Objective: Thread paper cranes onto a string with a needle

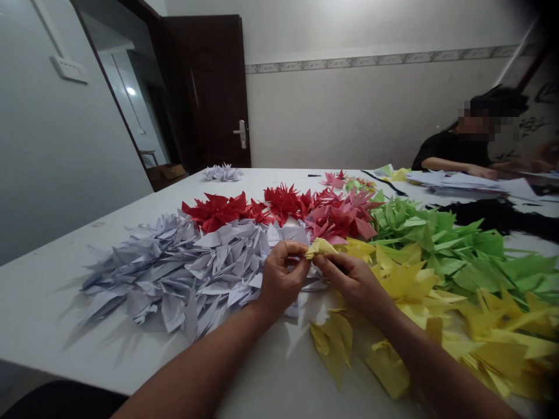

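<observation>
A small folded piece of yellow paper (321, 247) is held between both hands above the white table. My left hand (285, 273) pinches its left end with thumb and fingers. On the other side, my right hand (349, 276) grips its lower right part between thumb and fingertips. Behind and left of the hands lies a large heap of white folded paper (209, 267). Red folded paper (218, 209) and pink folded paper (340, 215) lie beyond them. Yellow folded pieces (406, 279) spread around my right forearm, with green ones (437, 238) behind.
Across the white table (52, 256), a person in black (441, 148) sits at the right near stacked paper sheets (463, 181). Black cords (493, 215) lie in front of the sheets. A small white paper cluster (223, 172) rests at the far edge, before a dark door (205, 87).
</observation>
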Tool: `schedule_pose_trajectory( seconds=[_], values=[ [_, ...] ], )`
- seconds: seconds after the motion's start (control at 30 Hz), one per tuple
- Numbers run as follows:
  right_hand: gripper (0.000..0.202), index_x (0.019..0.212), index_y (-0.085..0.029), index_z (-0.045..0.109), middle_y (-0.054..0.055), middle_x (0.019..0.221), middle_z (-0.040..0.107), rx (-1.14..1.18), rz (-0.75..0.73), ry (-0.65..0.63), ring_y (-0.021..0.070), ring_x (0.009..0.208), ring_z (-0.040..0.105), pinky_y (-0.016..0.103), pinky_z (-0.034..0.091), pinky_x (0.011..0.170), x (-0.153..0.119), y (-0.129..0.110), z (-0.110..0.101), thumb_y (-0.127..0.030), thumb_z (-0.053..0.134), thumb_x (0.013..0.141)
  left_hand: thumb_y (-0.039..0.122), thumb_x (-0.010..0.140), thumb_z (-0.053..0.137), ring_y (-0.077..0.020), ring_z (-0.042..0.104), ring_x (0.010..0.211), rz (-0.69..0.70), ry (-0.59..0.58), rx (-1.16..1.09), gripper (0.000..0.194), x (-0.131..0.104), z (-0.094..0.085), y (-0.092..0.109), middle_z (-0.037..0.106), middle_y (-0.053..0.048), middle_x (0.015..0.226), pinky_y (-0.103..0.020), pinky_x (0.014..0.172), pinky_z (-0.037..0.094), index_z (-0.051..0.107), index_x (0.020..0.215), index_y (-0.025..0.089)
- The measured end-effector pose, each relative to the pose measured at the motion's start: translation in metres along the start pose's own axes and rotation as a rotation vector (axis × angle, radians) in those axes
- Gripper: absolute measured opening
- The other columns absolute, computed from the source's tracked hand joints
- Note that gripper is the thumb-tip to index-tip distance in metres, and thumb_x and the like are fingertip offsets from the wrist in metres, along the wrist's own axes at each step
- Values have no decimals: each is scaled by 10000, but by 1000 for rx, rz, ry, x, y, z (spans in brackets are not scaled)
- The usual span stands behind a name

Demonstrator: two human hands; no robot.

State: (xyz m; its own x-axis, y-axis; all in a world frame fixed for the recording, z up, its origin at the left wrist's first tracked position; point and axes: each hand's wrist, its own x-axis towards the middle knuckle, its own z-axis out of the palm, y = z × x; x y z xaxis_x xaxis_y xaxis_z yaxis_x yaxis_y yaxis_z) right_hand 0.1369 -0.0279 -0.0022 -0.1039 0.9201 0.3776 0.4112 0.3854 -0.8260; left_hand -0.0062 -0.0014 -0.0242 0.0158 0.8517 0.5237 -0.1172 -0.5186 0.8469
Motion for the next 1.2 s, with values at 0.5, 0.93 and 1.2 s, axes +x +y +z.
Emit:
schedule_pose_trajectory(
  seconds=[0.5,0.93,1.2],
  values=[
    [324,896,-150,687,10,658,601,161,-21,257,107,561,520,213,429,504,5,8,-11,-432,671,738,311,727,692,-76,557,623,-165,-53,-305,237,1,7,4,602,11,717,-186,597,465,559,842,153],
    [256,773,-156,684,-1,647,570,141,-43,195,109,584,489,223,423,553,3,14,-8,-411,668,748,307,792,625,-103,556,672,-135,-168,-154,252,-6,4,-2,575,-11,764,-230,653,471,538,978,161],
    [212,753,-167,682,-1,662,609,-24,-191,403,108,576,526,228,446,564,-1,2,-18,-378,659,765,289,813,592,-78,578,637,-115,-87,-160,248,-4,5,1,575,1,809,-192,603,481,535,1031,186]
  ],
)
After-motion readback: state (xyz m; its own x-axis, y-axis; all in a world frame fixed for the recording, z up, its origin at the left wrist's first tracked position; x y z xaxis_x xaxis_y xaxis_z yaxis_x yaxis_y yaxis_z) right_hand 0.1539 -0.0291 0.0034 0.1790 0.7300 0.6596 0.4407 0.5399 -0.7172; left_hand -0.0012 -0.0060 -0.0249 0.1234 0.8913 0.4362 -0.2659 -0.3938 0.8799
